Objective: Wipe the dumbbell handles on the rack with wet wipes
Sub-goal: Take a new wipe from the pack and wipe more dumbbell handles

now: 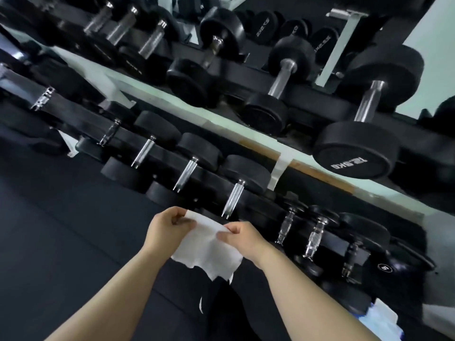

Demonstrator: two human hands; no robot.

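A white wet wipe hangs spread between my two hands, just in front of the lower shelf of the dumbbell rack. My left hand pinches its upper left corner and my right hand pinches its upper right edge. Black dumbbells with chrome handles lie in two rows on the rack. The nearest chrome handle sits just above the wipe, not touching it. Small dumbbells with contoured handles lie to the right of my right hand.
A blue and white wipes packet lies at the lower right by the rack's foot. Dark rubber floor spreads to the left. A large 12.5 kg dumbbell sits on the upper shelf at right. Pale wall shows behind the rack.
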